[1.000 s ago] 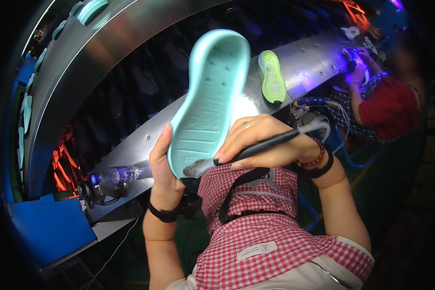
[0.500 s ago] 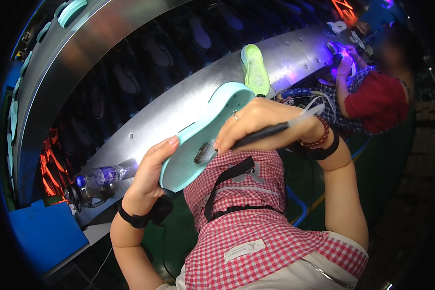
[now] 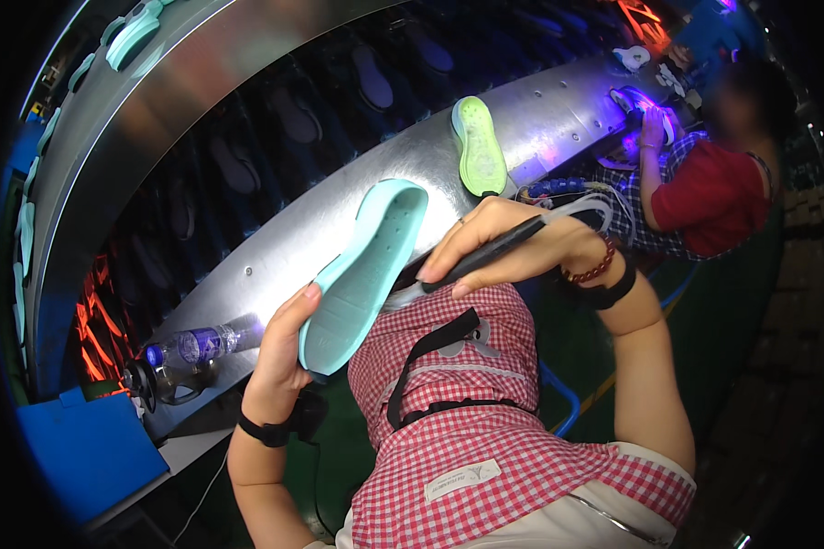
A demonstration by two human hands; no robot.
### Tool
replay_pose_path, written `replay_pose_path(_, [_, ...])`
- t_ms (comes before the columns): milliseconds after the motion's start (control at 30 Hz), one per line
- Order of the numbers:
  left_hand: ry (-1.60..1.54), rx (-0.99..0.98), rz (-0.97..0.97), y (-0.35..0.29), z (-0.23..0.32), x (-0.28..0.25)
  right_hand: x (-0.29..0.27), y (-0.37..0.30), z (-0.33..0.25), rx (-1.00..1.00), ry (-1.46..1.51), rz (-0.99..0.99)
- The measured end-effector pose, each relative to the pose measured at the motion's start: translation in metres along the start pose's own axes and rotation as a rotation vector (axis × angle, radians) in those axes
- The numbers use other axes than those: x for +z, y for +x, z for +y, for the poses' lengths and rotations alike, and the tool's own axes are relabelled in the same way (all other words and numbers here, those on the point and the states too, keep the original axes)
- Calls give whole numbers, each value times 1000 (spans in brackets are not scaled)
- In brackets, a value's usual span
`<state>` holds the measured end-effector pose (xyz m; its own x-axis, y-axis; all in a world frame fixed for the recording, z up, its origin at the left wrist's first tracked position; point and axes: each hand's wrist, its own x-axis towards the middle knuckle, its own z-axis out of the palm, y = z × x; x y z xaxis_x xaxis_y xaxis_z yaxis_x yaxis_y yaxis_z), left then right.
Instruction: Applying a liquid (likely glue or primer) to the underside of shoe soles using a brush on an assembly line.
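Observation:
My left hand grips the heel end of a light turquoise shoe sole, thumb over its rim. The sole is tilted, toe end up and away, with its hollow inside facing me and small holes near the toe. In my right hand is a brush with a black handle and a clear tube curving from its back end. Its pale bristle end is beside the sole's right edge, partly behind it; whether they touch I cannot tell. A yellow-green sole lies beyond my right hand on the metal ledge.
The curved metal ledge borders a dark conveyor carrying several soles. A clear bottle and a black-lidded jug stand at left, near a blue box. At right a co-worker in a red top handles a shoe under violet light.
The brush has come out of the sole's inside to beyond its right edge. My left hand has turned the sole more upright, its toe end shifting left and nearer.

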<state>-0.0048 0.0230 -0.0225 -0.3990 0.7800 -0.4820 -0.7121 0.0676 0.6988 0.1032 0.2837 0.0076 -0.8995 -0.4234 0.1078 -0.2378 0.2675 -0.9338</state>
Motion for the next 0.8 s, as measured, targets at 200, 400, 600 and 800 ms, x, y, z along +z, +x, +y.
replay_pose_path(200, [-305,69,-35,22,-22,3,38,17,34,168,460,342])
replay_pose_path(400, [-474,99,-80,22,-28,-1,30,17,55,83,311,903])
replay_pose_path(600, [-412,147,-127,32,-40,-16,90,30,50,-44,-163,968])
replay_pose_path(800, [-338,590,126,-56,45,-12,59,-16,19,-443,761,719])
